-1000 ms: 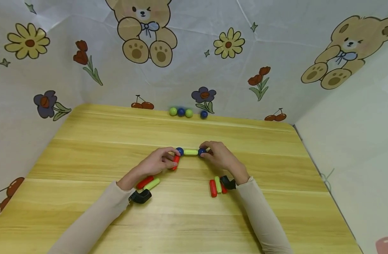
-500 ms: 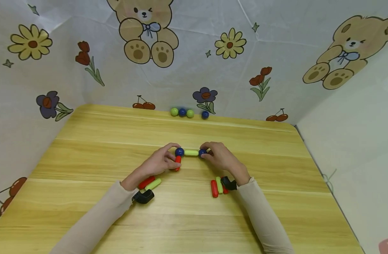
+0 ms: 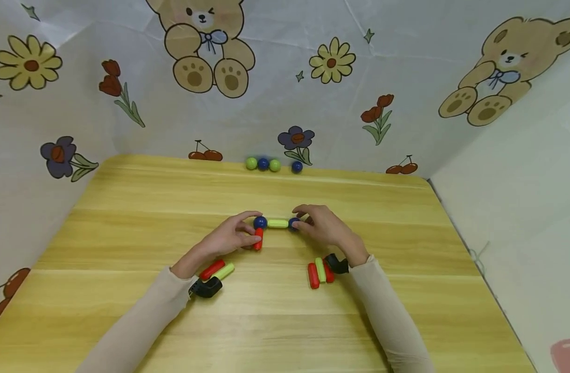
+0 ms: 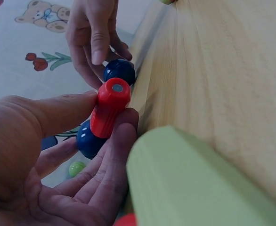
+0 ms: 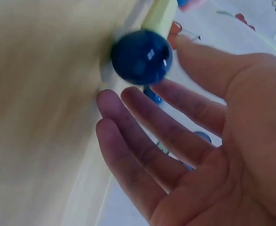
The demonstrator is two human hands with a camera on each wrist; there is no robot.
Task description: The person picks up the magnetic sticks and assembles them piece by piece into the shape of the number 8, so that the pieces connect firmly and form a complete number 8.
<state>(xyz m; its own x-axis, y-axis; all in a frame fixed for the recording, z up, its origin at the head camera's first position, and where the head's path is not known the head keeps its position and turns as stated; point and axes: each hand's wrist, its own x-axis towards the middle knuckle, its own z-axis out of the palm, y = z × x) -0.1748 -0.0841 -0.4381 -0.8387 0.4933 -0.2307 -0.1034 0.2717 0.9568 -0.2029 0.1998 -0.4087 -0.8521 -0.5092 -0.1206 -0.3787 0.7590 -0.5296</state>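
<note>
My left hand [image 3: 226, 237] pinches a red magnetic rod [image 4: 110, 107] between thumb and fingers. A round metal disc shows in the rod's near end; its far end meets a blue ball [image 3: 260, 222]. From that ball a light green rod [image 3: 278, 224] runs right to a second blue ball [image 3: 294, 224], forming a corner shape. My right hand [image 3: 325, 226] is around this second ball [image 5: 142, 57], its thumb beside it and its fingers spread loosely below in the right wrist view.
Two green balls and a blue ball [image 3: 263, 164] line the table's back edge, with another blue ball [image 3: 297, 167] to their right. A red rod [image 3: 212, 270] and green rod [image 3: 223, 271] lie near my left wrist. Red rods [image 3: 313, 275] and a green rod [image 3: 320, 270] lie near my right wrist.
My left fingers have come off the left blue ball, and the red rod has swung to point more straight toward me. The right index finger has lifted slightly from its ball.
</note>
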